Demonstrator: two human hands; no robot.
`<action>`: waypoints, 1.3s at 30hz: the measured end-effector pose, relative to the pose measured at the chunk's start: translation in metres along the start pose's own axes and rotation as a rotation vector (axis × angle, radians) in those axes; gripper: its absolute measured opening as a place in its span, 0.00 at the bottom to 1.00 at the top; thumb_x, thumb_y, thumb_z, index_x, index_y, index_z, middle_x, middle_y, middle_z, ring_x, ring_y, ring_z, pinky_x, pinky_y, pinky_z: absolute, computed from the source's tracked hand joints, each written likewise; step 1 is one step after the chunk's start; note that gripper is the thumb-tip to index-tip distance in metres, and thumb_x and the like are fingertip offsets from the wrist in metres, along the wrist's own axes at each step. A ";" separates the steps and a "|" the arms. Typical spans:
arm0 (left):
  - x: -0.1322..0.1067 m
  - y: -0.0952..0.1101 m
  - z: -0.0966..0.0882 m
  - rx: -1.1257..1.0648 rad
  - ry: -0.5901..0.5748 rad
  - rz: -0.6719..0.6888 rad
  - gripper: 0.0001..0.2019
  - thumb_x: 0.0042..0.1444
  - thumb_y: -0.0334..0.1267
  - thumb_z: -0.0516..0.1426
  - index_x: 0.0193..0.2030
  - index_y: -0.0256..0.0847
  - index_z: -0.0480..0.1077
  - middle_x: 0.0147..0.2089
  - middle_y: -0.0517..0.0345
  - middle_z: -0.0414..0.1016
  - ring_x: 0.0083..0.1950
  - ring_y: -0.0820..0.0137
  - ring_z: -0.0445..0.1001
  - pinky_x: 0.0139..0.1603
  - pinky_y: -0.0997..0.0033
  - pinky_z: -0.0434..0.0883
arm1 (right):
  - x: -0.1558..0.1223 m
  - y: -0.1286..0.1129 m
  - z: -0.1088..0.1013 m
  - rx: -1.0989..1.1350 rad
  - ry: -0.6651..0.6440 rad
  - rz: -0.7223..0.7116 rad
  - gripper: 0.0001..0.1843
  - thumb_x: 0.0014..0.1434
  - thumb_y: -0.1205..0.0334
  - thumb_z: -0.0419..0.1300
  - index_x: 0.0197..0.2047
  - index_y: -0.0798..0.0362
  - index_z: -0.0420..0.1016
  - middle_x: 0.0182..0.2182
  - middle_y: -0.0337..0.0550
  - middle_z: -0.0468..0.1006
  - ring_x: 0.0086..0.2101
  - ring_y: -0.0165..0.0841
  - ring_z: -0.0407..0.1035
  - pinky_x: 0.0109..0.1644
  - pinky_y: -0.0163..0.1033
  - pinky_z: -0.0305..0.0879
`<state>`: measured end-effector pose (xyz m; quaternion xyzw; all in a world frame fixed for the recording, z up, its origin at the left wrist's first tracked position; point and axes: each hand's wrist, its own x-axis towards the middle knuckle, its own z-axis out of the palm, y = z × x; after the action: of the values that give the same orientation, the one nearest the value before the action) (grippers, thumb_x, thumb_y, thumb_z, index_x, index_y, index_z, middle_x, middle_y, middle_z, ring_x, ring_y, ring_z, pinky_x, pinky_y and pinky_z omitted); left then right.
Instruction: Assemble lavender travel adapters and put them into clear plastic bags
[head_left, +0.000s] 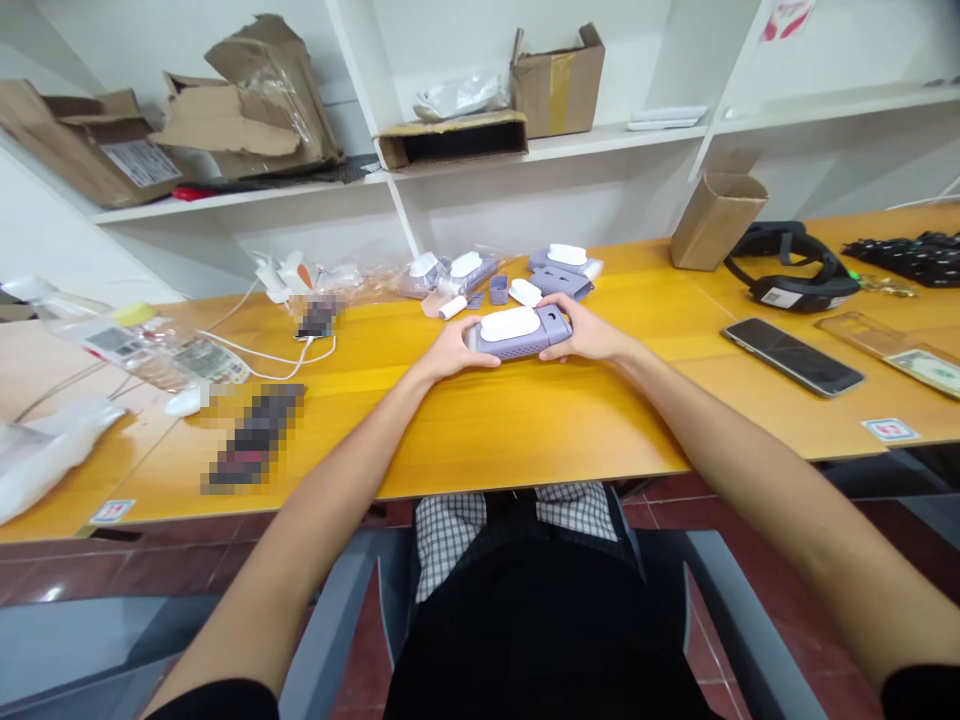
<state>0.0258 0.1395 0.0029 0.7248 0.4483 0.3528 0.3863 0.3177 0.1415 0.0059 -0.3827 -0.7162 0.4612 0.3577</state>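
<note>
Head view: I am clamping the lilac device (525, 343) between my left hand (448, 354) and right hand (590, 336), both curled around its ends, seemingly steadying it on the surface (525, 430).

Black short sleeves (217, 700) at the near corners; arms bare to the left hand (450, 352) and right hand (589, 335). A black garment (540, 620) covers the lap, black-and-white checked cloth (450, 525) at its far edge
</note>
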 end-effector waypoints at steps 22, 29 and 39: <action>-0.004 0.003 0.001 -0.008 0.036 -0.021 0.45 0.32 0.45 0.78 0.60 0.35 0.74 0.60 0.45 0.79 0.61 0.49 0.77 0.67 0.47 0.70 | -0.001 0.002 0.008 -0.022 0.097 -0.025 0.50 0.34 0.47 0.83 0.58 0.45 0.67 0.45 0.42 0.72 0.28 0.31 0.68 0.24 0.40 0.72; -0.005 0.006 0.002 0.000 0.035 -0.032 0.45 0.31 0.46 0.77 0.59 0.35 0.74 0.59 0.46 0.80 0.61 0.49 0.77 0.67 0.47 0.70 | 0.001 0.004 0.009 -0.148 0.144 -0.072 0.49 0.35 0.44 0.82 0.57 0.48 0.68 0.45 0.43 0.74 0.39 0.42 0.73 0.42 0.50 0.77; -0.006 0.006 0.004 0.015 0.066 -0.042 0.44 0.32 0.46 0.77 0.59 0.36 0.73 0.56 0.47 0.80 0.57 0.50 0.78 0.62 0.49 0.74 | 0.003 0.009 0.021 -0.195 0.245 -0.129 0.47 0.37 0.41 0.80 0.56 0.48 0.68 0.48 0.46 0.76 0.48 0.49 0.72 0.55 0.54 0.70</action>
<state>0.0288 0.1313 0.0051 0.7061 0.4786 0.3648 0.3733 0.2998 0.1389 -0.0092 -0.4223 -0.7317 0.3154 0.4322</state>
